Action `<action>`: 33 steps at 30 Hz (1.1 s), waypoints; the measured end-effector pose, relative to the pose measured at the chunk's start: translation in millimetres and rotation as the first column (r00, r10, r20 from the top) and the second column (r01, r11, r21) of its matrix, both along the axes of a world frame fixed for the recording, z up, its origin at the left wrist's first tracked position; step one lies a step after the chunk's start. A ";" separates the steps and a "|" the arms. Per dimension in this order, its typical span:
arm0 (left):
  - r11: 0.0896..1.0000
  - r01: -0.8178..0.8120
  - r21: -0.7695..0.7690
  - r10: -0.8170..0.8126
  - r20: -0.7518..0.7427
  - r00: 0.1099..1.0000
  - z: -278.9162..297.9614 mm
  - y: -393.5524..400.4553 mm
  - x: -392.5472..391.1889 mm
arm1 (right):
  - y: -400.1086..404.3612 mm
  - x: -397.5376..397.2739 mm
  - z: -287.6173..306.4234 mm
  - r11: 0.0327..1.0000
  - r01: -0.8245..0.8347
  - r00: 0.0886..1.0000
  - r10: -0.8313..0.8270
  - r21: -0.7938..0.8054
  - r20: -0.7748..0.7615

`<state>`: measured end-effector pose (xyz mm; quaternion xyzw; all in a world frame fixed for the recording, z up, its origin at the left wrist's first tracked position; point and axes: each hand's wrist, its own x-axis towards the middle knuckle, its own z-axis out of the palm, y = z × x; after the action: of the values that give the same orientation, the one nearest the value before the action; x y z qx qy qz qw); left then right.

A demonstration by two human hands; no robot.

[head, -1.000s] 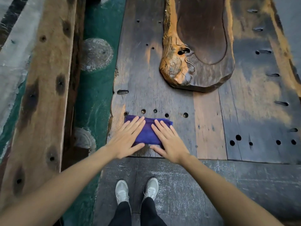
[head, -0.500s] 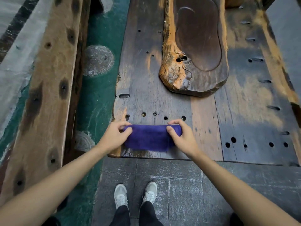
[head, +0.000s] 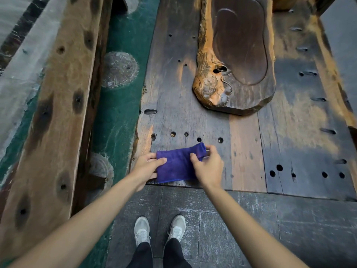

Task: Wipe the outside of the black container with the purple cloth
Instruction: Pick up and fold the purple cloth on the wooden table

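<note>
The purple cloth [head: 176, 165] is folded small and held just above the near edge of the dark wooden table [head: 289, 151]. My left hand [head: 145, 166] pinches its left edge between thumb and fingers. My right hand [head: 207, 167] grips the right end, which curls upward. No black container is in view.
A carved foot-shaped wooden tray [head: 239, 55] lies on the table beyond the cloth. A long wooden bench [head: 58, 105] runs along the left, over a green floor [head: 119, 113]. Grey paving and my shoes [head: 160, 231] are below the table edge.
Both hands went from pressing flat on the cloth to gripping its two ends. The cloth has lifted off the table, and its right end now curls up in my right hand.
</note>
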<state>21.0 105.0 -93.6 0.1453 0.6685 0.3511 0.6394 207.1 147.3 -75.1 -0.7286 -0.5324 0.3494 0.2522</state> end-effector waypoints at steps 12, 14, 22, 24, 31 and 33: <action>0.991 -0.111 -0.080 0.125 0.204 0.971 -9.7 -12.2 -0.5 | -59.0 -70.0 -19.6 0.885 -0.462 0.855 0.430 0.050 0.292; 0.994 -0.099 -0.048 0.105 0.139 0.985 -9.3 -10.5 2.4 | -54.6 -61.2 -18.5 0.872 -0.483 0.870 0.469 0.080 0.152; 0.998 -0.070 -0.001 0.070 -0.129 0.989 -9.2 -3.0 22.3 | -18.4 -19.7 -29.6 0.976 -0.215 0.973 0.211 -0.035 -0.096; 0.996 -0.088 -0.018 0.086 -0.085 0.993 -7.9 -1.5 18.3 | -14.8 -19.6 -28.5 0.965 -0.173 0.949 0.110 -0.198 -0.295; 0.994 0.014 0.105 -0.016 0.021 1.000 30.3 -4.9 -12.8 | -13.8 -16.5 9.7 0.812 -0.465 0.551 -0.047 -0.353 -0.833; 0.985 0.077 0.151 -0.084 0.036 0.996 40.3 -10.4 -20.8 | -15.7 -27.9 22.3 0.785 -0.502 0.516 -0.066 -0.364 -0.854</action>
<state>0.1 94.6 -53.3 0.2124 0.6202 0.3772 0.6542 179.1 131.6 -52.7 -0.4346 -0.3083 0.8238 0.1931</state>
